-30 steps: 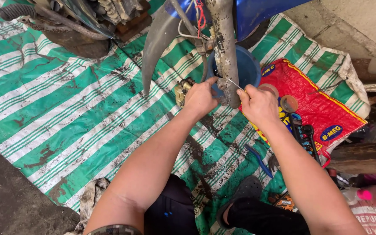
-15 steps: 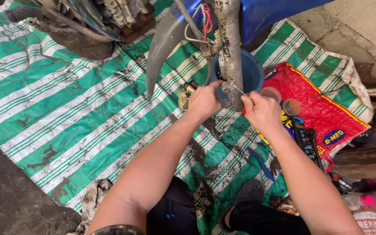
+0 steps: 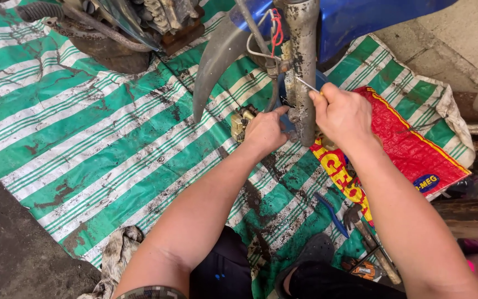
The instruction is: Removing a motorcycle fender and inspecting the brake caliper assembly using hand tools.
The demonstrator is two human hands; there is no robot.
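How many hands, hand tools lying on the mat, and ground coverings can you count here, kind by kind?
Hands: 2, left hand by the brake caliper, right hand holding a thin metal tool at the fork leg.
Tools lying down: 2, blue-handled pliers, hammer.
Coverings: 2, green striped tarp, red sack.
Total: 6.

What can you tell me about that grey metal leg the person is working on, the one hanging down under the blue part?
The grey metal fork leg is a dull, scuffed tube that stands nearly upright under the blue bodywork. Its lower end hangs above the striped green tarp. The left hand reaches its lower part from the left. The right hand holds a thin metal tool against its right side. A grey mudguard curves beside it.
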